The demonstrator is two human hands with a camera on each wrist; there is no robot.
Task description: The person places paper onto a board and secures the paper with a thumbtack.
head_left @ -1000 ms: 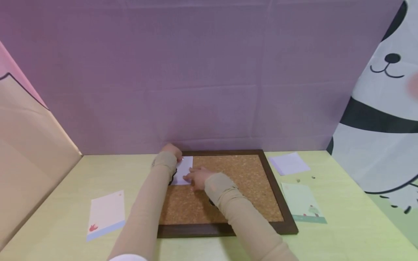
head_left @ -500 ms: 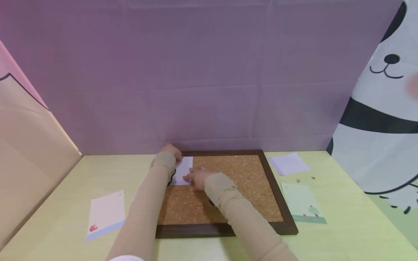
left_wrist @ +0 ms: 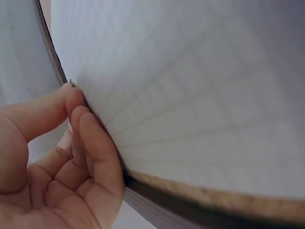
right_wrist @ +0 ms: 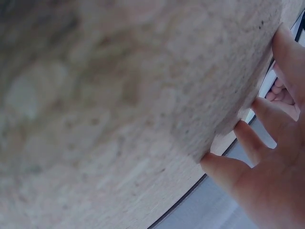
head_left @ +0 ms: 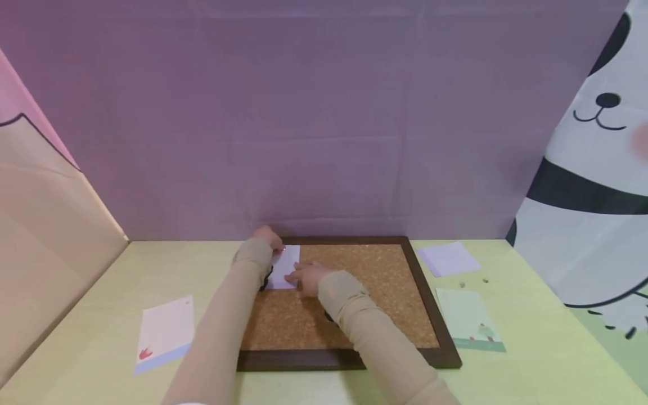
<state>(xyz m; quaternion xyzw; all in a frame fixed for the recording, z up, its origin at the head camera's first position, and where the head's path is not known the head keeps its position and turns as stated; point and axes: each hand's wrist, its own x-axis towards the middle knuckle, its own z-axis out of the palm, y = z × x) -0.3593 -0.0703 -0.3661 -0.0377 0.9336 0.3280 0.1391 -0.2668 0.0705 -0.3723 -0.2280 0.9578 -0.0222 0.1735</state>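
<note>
A pale lilac sheet of paper lies on the upper left part of the framed cork board. At the sheet's top left corner my left hand pinches what looks like a small thumbtack between thumb and forefinger, its other fingers curled. Much of the tack is hidden by the fingertips. My right hand has its fingers spread, and their tips press on the sheet's right edge and the cork beside it. Ruled lines on the paper show up close in the left wrist view.
On the table left of the board lies a card with a blue strip. To the right are a lilac sheet, a green card and two tiny metallic pieces, one nearer the board. A purple cloth hangs behind.
The head view has tilted very slightly, so the scene sits a little lower. Both hands keep the same places on the paper and board.
</note>
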